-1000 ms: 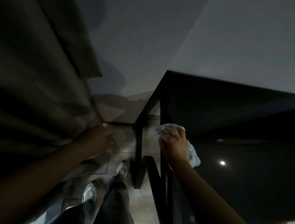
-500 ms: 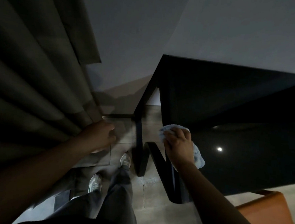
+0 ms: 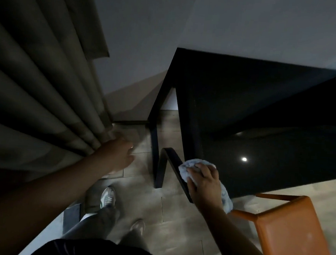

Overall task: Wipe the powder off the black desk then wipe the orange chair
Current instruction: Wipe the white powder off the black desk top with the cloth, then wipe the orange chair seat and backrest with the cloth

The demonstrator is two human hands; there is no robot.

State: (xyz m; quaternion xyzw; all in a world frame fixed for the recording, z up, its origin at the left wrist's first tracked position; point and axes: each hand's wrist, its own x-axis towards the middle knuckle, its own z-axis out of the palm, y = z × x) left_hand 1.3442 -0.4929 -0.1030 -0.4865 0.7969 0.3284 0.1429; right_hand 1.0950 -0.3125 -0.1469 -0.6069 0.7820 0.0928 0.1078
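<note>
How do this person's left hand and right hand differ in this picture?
The right hand grips a pale cloth; the left hand holds nothing. The right hand rests at the near corner of the black desk, while the left hand hangs over the floor beside the curtain. The right hand's fingers curl over the cloth; the left hand's look loosely bent. Both reach forward on bare forearms.

One wide-angle camera sits on the person's head and tilts steeply down. It faces the near left corner of the bench [image 3: 264, 114] and the floor [image 3: 176, 218] beside it, close enough that both forearms [image 3: 244, 244] and the shoes [image 3: 108, 197] fill the lower frame.
</note>
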